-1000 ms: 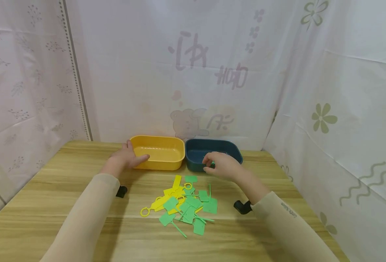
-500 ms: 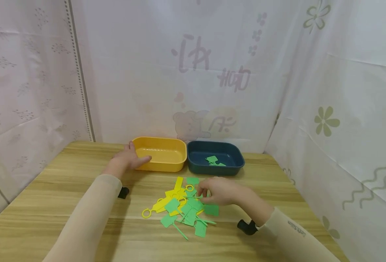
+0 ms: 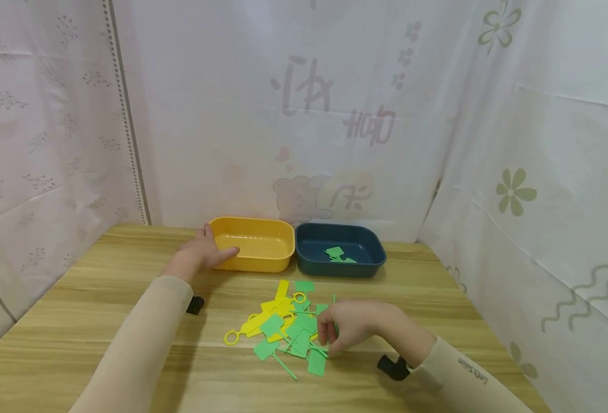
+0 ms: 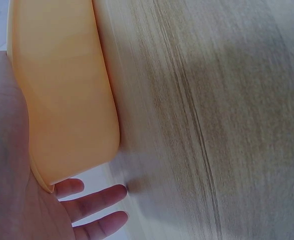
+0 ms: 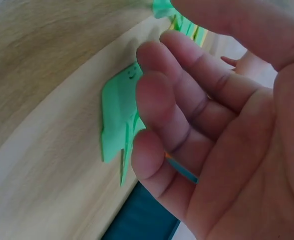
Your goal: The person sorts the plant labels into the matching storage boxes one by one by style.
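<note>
My left hand (image 3: 201,249) rests at the left corner of a yellow plastic bin (image 3: 257,245), its thumb lying over the front rim. In the left wrist view the fingers of the left hand (image 4: 94,202) stretch straight past the bin's corner. Over the right side of a pile of green tags with thin tails (image 3: 300,343) hovers my right hand (image 3: 358,324), fingers loosely bent. The right wrist view shows nothing held in the right hand (image 5: 227,130); a green tag (image 5: 117,110) with a small printed smile lies just behind the fingertips. Yellow ring tags (image 3: 254,324) mix into the pile's left.
A dark blue bin (image 3: 340,267) stands against the yellow bin's right side, with a few green tags (image 3: 335,252) inside. Both are near the back of the wooden table (image 3: 221,378). Printed curtains (image 3: 221,115) hang behind and at the sides.
My right hand has moved from over the blue bin toward me, down to the right side of the tag pile. Green tags now show inside the blue bin. The left hand stays at the yellow bin.
</note>
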Demonstrator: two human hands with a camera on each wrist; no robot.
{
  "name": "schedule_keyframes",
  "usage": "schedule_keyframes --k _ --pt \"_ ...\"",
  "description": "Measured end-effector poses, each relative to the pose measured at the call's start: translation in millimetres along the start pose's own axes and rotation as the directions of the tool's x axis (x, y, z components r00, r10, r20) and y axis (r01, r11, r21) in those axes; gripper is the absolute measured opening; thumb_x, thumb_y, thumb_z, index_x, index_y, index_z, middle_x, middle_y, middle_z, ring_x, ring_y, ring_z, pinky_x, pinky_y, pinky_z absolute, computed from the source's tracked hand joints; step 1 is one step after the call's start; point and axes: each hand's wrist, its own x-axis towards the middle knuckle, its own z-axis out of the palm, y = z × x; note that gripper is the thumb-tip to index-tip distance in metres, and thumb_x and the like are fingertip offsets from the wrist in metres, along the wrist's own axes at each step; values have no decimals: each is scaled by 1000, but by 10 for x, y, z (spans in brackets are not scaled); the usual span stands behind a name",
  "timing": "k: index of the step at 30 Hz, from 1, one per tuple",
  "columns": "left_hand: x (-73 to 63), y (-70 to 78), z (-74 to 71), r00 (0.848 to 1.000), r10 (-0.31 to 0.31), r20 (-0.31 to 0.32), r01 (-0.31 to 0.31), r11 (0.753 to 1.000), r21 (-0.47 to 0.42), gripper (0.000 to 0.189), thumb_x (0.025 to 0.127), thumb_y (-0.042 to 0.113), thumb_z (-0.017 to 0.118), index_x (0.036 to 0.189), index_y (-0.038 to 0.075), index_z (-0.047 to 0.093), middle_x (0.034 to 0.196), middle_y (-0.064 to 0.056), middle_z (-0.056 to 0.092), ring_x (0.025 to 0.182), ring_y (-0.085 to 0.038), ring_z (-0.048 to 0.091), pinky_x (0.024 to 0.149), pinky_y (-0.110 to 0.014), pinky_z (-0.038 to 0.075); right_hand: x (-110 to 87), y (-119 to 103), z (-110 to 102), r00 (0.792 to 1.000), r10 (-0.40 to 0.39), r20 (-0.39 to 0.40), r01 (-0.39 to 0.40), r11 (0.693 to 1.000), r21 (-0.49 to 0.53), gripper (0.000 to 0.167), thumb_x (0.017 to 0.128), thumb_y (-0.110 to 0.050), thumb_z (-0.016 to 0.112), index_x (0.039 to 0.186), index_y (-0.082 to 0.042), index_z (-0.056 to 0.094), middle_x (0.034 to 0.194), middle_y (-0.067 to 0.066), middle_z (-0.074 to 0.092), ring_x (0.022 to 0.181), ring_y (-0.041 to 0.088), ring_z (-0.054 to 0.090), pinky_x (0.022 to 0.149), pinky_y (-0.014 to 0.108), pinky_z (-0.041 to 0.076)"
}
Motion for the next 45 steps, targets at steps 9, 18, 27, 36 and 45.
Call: schedule_keyframes --k 9,18,27,36,45 --pt "-4 -2 -7 1000 -7 6 7 1000 -9 126 103 82 41 168 -14 -11 178 -39 -3 156 -66 30 126 -74 32 10 4 10 1000 -5 9 5 999 -36 17 88 -14 83 95 -27 76 86 -16 68 79 1 60 78 23 53" --pt "22 -24 13 1000 -9 6 9 1000 -7 128 103 83 40 168 -14 -11 178 -39 -3 157 -66 27 127 -75 30 57 34 17 1000 -17 -1 16 997 -76 16 91 -13 79 94 -28 75 86 -18 68 80 1 61 80 23 53" --pt "-9 8 5 1000 -4 -1 4 1000 -3 127 103 83 41 168 -15 -8 178 -40 -1 156 -67 29 126 -74 32 95 30 -34 994 -92 -52 85 989 -121 12 98 -12 74 100 -24 76 91 -17 70 81 0 61 79 23 54" --pt "6 0 20 1000 -3 1 3 1000 10 127 103 83 39 168 -15 -9 178 -39 -2 156 -66 30 127 -72 33 134 40 -89 977 -166 -132 144 976 -162 12 100 -10 70 102 -21 75 95 -16 70 86 2 63 83 24 57" --pt "13 10 -1 1000 0 -5 0 999 34 128 103 85 37 167 -16 -8 178 -40 -1 153 -67 34 125 -72 35 141 16 -174 964 -190 -188 154 970 -190 9 103 -12 69 107 -17 76 97 -15 70 86 2 61 83 25 57"
